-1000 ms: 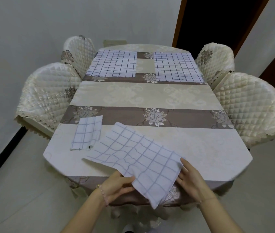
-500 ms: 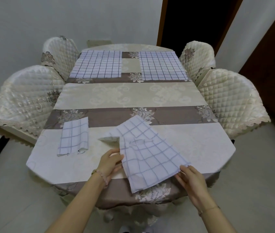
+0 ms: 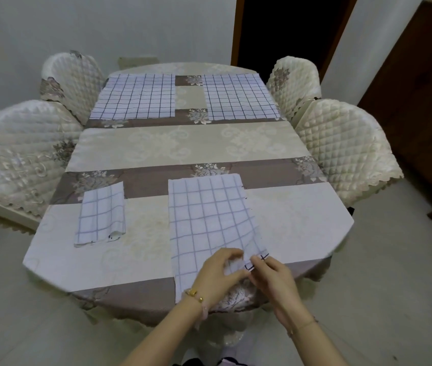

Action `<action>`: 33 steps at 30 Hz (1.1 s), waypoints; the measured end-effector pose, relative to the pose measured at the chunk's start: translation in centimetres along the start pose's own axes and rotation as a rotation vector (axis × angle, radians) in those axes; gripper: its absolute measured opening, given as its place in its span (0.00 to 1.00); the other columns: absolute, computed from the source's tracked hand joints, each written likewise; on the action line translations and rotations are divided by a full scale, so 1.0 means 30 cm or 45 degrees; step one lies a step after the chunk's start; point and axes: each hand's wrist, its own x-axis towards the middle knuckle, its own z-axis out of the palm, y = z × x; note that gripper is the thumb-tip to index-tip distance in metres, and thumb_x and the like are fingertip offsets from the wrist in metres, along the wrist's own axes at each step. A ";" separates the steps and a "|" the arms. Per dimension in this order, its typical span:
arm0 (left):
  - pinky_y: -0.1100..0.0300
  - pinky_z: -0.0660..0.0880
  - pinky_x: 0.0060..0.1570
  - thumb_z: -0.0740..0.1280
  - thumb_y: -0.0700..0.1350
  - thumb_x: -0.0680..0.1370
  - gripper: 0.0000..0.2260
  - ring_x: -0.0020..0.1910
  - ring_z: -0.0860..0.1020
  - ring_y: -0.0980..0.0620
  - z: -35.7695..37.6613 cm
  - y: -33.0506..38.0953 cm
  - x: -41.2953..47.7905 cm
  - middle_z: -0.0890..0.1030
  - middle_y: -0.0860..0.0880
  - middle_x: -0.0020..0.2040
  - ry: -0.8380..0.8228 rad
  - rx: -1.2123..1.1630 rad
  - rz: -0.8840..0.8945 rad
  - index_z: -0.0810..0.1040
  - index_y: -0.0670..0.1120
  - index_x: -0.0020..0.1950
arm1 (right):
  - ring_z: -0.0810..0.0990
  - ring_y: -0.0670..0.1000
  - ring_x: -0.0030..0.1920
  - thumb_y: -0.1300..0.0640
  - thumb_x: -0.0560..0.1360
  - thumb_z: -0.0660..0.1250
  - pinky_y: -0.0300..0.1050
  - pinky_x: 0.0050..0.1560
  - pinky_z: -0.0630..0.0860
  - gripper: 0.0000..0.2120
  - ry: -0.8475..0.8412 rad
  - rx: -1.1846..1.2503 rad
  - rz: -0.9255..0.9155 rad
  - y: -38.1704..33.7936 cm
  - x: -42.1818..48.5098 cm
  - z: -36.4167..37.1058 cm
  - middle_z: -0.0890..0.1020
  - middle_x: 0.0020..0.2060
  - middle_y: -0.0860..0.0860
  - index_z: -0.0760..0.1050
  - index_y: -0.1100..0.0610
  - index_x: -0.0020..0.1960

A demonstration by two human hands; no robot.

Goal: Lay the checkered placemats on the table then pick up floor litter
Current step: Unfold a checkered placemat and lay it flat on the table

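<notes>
A half-folded checkered placemat (image 3: 209,223) lies lengthwise on the near right part of the table (image 3: 188,146). My left hand (image 3: 217,276) and my right hand (image 3: 273,276) both pinch its near right corner at the table's front edge. Another placemat (image 3: 101,215), folded small, lies at the near left. Two placemats lie spread flat at the far end, one at the left (image 3: 135,97) and one at the right (image 3: 238,97).
Four quilted cream chairs flank the table: two on the left (image 3: 19,154) (image 3: 72,77), two on the right (image 3: 341,146) (image 3: 294,77). A dark doorway (image 3: 283,30) opens behind the table. Pale tiled floor (image 3: 24,326) surrounds it; no litter shows.
The placemat went from crumpled and angled to lying straight along the table. Both hands moved together onto its near right corner. The camera view shifted closer and right.
</notes>
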 end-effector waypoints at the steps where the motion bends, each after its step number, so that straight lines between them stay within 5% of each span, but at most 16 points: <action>1: 0.80 0.66 0.51 0.71 0.51 0.72 0.16 0.56 0.73 0.65 0.008 0.002 -0.002 0.77 0.59 0.56 0.012 -0.010 -0.016 0.76 0.51 0.59 | 0.83 0.48 0.34 0.62 0.82 0.68 0.40 0.40 0.83 0.11 -0.037 0.010 0.004 -0.003 -0.004 0.008 0.83 0.33 0.54 0.82 0.61 0.41; 5: 0.72 0.71 0.43 0.70 0.49 0.73 0.04 0.41 0.77 0.63 -0.003 0.014 0.003 0.80 0.55 0.41 0.141 -0.051 -0.021 0.79 0.50 0.44 | 0.88 0.51 0.39 0.61 0.83 0.68 0.44 0.46 0.85 0.12 -0.136 0.074 0.044 -0.001 0.002 0.033 0.89 0.40 0.56 0.85 0.60 0.43; 8: 0.72 0.69 0.36 0.68 0.41 0.74 0.07 0.34 0.74 0.60 -0.051 0.007 0.016 0.78 0.53 0.33 0.307 -0.234 -0.101 0.78 0.48 0.35 | 0.81 0.52 0.36 0.58 0.79 0.72 0.52 0.46 0.80 0.14 -0.084 -0.010 0.005 0.001 0.019 0.025 0.82 0.32 0.52 0.77 0.58 0.36; 12: 0.73 0.71 0.34 0.66 0.37 0.75 0.06 0.38 0.74 0.54 -0.191 -0.052 0.022 0.78 0.49 0.37 0.702 -0.522 -0.227 0.77 0.43 0.39 | 0.73 0.51 0.34 0.62 0.83 0.68 0.42 0.39 0.80 0.18 0.064 -0.068 -0.048 0.005 0.032 -0.039 0.71 0.31 0.54 0.67 0.56 0.36; 17: 0.57 0.71 0.42 0.64 0.41 0.77 0.05 0.40 0.73 0.49 -0.381 -0.246 -0.054 0.76 0.43 0.39 1.075 -0.699 -0.450 0.75 0.41 0.43 | 0.76 0.53 0.39 0.64 0.82 0.68 0.40 0.38 0.83 0.14 0.234 -0.091 0.022 0.038 0.065 -0.145 0.75 0.37 0.58 0.70 0.59 0.39; 20: 0.62 0.76 0.33 0.62 0.39 0.78 0.08 0.32 0.77 0.55 -0.403 -0.302 -0.124 0.77 0.48 0.33 1.119 -0.926 -0.520 0.72 0.44 0.39 | 0.76 0.53 0.38 0.66 0.82 0.68 0.33 0.30 0.84 0.14 0.260 -0.079 0.094 0.047 0.084 -0.171 0.75 0.37 0.57 0.70 0.58 0.39; 24: 0.53 0.73 0.55 0.60 0.36 0.79 0.09 0.53 0.75 0.47 -0.412 -0.362 -0.195 0.78 0.44 0.49 1.150 -1.090 -0.603 0.73 0.39 0.58 | 0.83 0.56 0.38 0.67 0.82 0.68 0.33 0.26 0.83 0.10 0.295 -0.136 0.149 0.030 0.098 -0.171 0.80 0.43 0.60 0.74 0.61 0.42; 26: 0.54 0.77 0.54 0.60 0.35 0.78 0.05 0.54 0.74 0.45 -0.429 -0.385 -0.219 0.77 0.45 0.45 1.168 -1.111 -0.632 0.73 0.41 0.49 | 0.87 0.55 0.33 0.68 0.82 0.68 0.33 0.25 0.82 0.04 0.292 -0.150 0.162 0.019 0.111 -0.175 0.81 0.45 0.61 0.74 0.63 0.50; 28: 0.56 0.78 0.52 0.59 0.33 0.78 0.06 0.49 0.75 0.47 -0.451 -0.392 -0.234 0.77 0.47 0.44 1.171 -1.121 -0.645 0.72 0.44 0.47 | 0.85 0.56 0.34 0.68 0.82 0.68 0.35 0.29 0.84 0.08 0.310 -0.181 0.172 0.003 0.120 -0.180 0.80 0.46 0.61 0.72 0.62 0.58; 31: 0.49 0.70 0.61 0.60 0.35 0.78 0.06 0.50 0.75 0.47 -0.504 -0.406 -0.248 0.77 0.43 0.49 1.151 -1.106 -0.646 0.71 0.42 0.54 | 0.78 0.52 0.34 0.66 0.83 0.67 0.41 0.34 0.84 0.10 0.282 -0.318 0.177 -0.032 0.131 -0.180 0.76 0.39 0.58 0.73 0.60 0.44; 33: 0.49 0.71 0.59 0.61 0.37 0.78 0.09 0.54 0.75 0.46 -0.540 -0.407 -0.245 0.76 0.41 0.55 1.100 -1.061 -0.656 0.71 0.41 0.58 | 0.78 0.56 0.42 0.64 0.83 0.67 0.45 0.37 0.80 0.03 0.281 -0.393 0.124 -0.061 0.149 -0.172 0.78 0.46 0.58 0.78 0.64 0.50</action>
